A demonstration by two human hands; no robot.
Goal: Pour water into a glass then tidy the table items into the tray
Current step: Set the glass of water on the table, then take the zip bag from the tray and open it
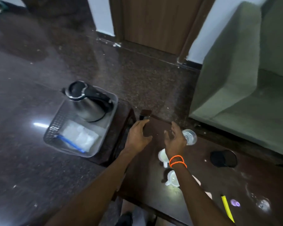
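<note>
A grey plastic tray (pixel 55 126) stands on a low dark stand at the left. It holds a steel kettle (pixel 88 106) with a black lid, white packets (pixel 82 136) and a blue pen (pixel 70 141). My left hand (pixel 137 136) curls at the far left corner of the dark table (pixel 153 185), its fingertips at a small dark object (pixel 145 115); a grip is not clear. My right hand (pixel 174 141), with orange bands on the wrist, is spread and holds nothing, just left of a clear glass (pixel 190 137).
Two white cups (pixel 163 156) (pixel 172 177) sit under my right forearm. A black cup (pixel 223 159) stands to the right, and a yellow pen (pixel 226 207) and small purple item (pixel 235 203) lie near the front. A green sofa (pixel 243 79) borders the table's far side.
</note>
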